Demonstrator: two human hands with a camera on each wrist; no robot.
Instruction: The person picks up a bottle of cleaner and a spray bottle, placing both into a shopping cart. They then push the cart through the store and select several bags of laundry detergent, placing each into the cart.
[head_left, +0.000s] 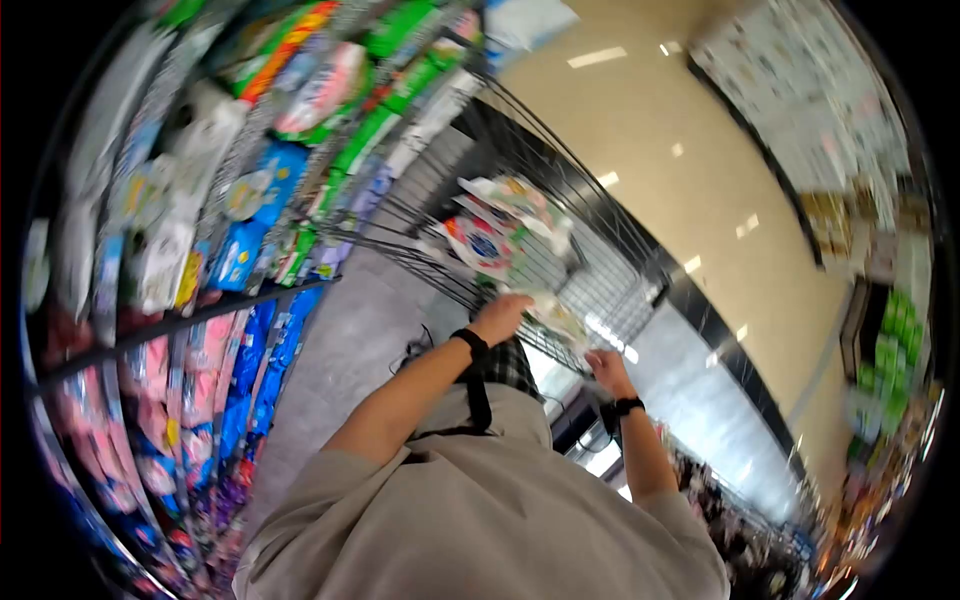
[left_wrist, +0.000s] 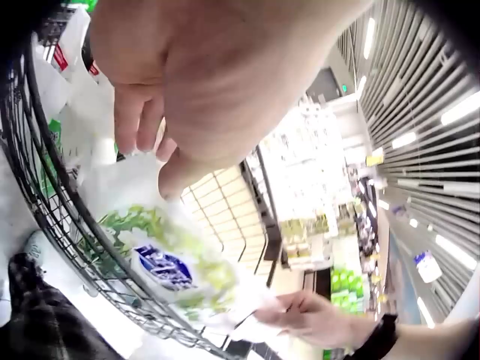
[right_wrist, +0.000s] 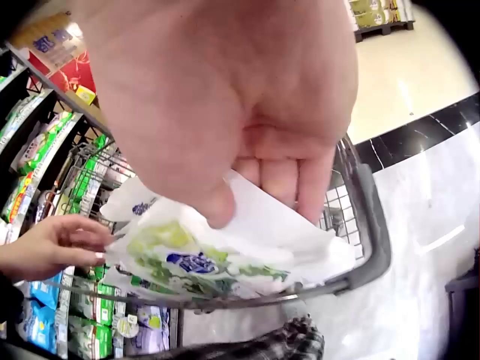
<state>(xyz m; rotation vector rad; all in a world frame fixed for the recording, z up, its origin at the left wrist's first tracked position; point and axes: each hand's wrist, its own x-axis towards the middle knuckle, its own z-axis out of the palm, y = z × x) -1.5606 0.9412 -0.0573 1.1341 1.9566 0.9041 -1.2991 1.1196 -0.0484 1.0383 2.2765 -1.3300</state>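
A soft white plastic pack (left_wrist: 165,266), printed with green leaves and a blue label, is stretched between both hands close over the near rim of a wire shopping cart (head_left: 615,285). My left hand (head_left: 500,318) pinches one end; in the right wrist view its fingertips (right_wrist: 97,255) meet the pack's edge. At the other end my right hand (head_left: 610,372) holds the pack, thumb on the printed face and fingers behind, as the right wrist view shows. Deeper in the cart lie a red, white and blue pack (head_left: 482,245) and another white printed pack (head_left: 530,205).
Shelves of bagged goods (head_left: 265,210) run along the left, close to the cart. To the right stretches a shiny beige floor (head_left: 720,200) with a dark border strip. Green boxes (head_left: 895,340) are stacked at the far right. Checked trousers (right_wrist: 285,341) show below the cart's rim.
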